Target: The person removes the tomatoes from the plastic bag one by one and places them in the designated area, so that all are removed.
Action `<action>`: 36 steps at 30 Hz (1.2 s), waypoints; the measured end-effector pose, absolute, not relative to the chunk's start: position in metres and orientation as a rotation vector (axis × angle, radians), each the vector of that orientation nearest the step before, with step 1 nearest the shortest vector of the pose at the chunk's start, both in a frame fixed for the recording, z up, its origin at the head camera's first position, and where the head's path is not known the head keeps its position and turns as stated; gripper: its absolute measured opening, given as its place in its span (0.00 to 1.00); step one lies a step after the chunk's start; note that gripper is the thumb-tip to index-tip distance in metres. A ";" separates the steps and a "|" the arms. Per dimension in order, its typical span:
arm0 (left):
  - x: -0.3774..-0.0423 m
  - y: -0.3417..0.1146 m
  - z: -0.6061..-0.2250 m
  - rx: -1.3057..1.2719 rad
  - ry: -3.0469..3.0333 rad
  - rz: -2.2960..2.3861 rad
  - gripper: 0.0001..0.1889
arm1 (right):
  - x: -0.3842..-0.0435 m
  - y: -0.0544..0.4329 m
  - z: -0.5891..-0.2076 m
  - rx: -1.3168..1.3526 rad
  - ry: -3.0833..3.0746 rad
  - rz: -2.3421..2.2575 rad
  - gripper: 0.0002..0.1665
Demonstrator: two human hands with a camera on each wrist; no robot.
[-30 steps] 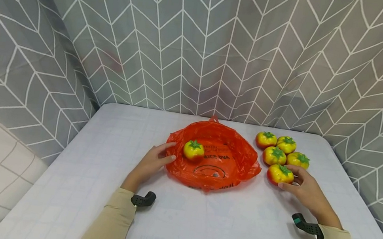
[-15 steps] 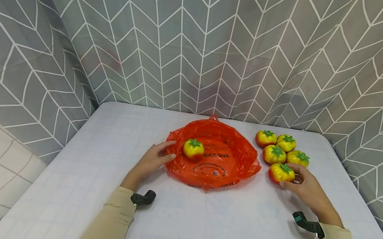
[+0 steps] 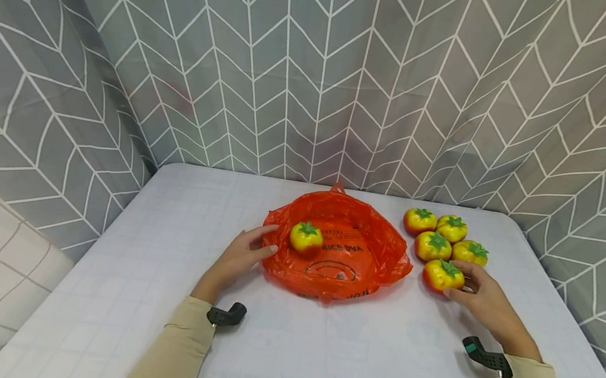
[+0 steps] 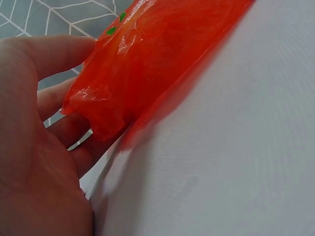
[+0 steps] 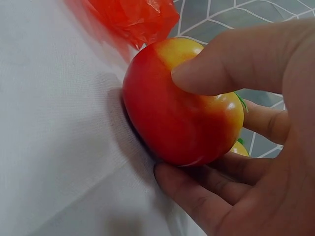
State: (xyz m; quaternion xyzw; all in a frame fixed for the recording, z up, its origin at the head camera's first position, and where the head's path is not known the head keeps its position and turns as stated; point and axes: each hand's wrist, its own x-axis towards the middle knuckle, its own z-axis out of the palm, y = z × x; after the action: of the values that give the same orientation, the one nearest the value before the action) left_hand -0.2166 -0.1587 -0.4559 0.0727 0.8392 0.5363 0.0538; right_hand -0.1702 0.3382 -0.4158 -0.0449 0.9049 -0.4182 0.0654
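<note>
My right hand (image 3: 485, 299) grips a glossy red-and-yellow tomato (image 5: 172, 108) with a green leafy top. In the right wrist view the thumb lies on its near side and the fingers curl beneath and behind it; the tomato is right at the white tabletop. At the left edge of a red plastic bag (image 3: 338, 272), spread wide with its mouth up, my left hand (image 3: 234, 262) rests with loose fingers. The left wrist view has its thumb and fingertips at the bag's crumpled rim (image 4: 101, 105). One tomato (image 3: 306, 238) sits inside the bag, toward its left.
Several more tomatoes (image 3: 433, 246) cluster just beyond my right hand, right of the bag. The table has a white cloth (image 3: 186, 212). A grey curtain with white zigzag lines (image 3: 322, 78) stands behind the table and along its sides.
Both hands, the bag and the tomatoes stay in practically the same places. Only slight shifts of the whole head view show.
</note>
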 end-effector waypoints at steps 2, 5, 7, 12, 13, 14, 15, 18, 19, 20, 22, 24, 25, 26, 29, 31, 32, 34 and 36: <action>-0.217 -0.159 -0.456 0.221 2.549 1.632 0.27 | -0.170 0.338 -0.416 -0.140 2.733 -1.264 0.43; -0.216 -0.159 -0.457 0.225 2.545 1.638 0.27 | -0.170 0.337 -0.416 -0.138 2.729 -1.269 0.43; -0.216 -0.159 -0.457 0.223 2.543 1.640 0.27 | -0.170 0.336 -0.416 -0.135 2.729 -1.270 0.43; -0.216 -0.159 -0.456 0.228 2.543 1.646 0.27 | -0.170 0.336 -0.416 -0.129 2.738 -1.261 0.44; -0.216 -0.159 -0.456 0.229 2.543 1.647 0.27 | -0.170 0.337 -0.417 -0.128 2.739 -1.258 0.44; -0.216 -0.158 -0.456 0.228 2.544 1.646 0.27 | -0.170 0.337 -0.417 -0.126 2.740 -1.256 0.44; -0.216 -0.158 -0.456 0.226 2.542 1.646 0.27 | -0.171 0.337 -0.417 -0.124 2.740 -1.257 0.44; -0.216 -0.158 -0.456 0.217 2.541 1.643 0.27 | -0.171 0.338 -0.418 -0.121 2.742 -1.256 0.44; -0.216 -0.158 -0.456 0.214 2.539 1.643 0.27 | -0.172 0.338 -0.419 -0.122 2.743 -1.257 0.44; -0.216 -0.158 -0.456 0.214 2.539 1.644 0.27 | -0.172 0.338 -0.419 -0.123 2.745 -1.257 0.44; -0.216 -0.158 -0.456 0.206 2.537 1.646 0.27 | -0.172 0.338 -0.419 -0.126 2.746 -1.262 0.44; -0.216 -0.158 -0.455 0.207 2.534 1.649 0.27 | -0.171 0.338 -0.419 -0.125 2.749 -1.264 0.44; -0.216 -0.158 -0.455 0.205 2.534 1.649 0.27 | -0.171 0.338 -0.419 -0.125 2.749 -1.268 0.44; -0.216 -0.158 -0.456 0.206 2.535 1.647 0.27 | -0.170 0.338 -0.418 -0.125 2.750 -1.270 0.44; -0.216 -0.158 -0.456 0.216 2.534 1.652 0.27 | -0.170 0.337 -0.418 -0.123 2.753 -1.271 0.44; -0.216 -0.159 -0.455 0.226 2.535 1.656 0.27 | -0.170 0.336 -0.417 -0.127 2.749 -1.278 0.44; -0.216 -0.159 -0.455 0.230 2.535 1.657 0.27 | -0.170 0.336 -0.416 -0.126 2.748 -1.277 0.44; -0.216 -0.159 -0.455 0.237 2.532 1.662 0.27 | -0.170 0.335 -0.415 -0.126 2.745 -1.277 0.44; -0.216 -0.159 -0.455 0.243 2.530 1.664 0.27 | -0.170 0.335 -0.414 -0.126 2.742 -1.277 0.45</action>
State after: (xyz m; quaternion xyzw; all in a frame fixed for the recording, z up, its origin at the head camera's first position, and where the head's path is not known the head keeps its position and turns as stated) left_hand -0.2159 -0.1588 -0.4546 0.0798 0.8317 0.5471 0.0518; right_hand -0.1703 0.3354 -0.4137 -0.0414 0.9042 -0.4212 0.0572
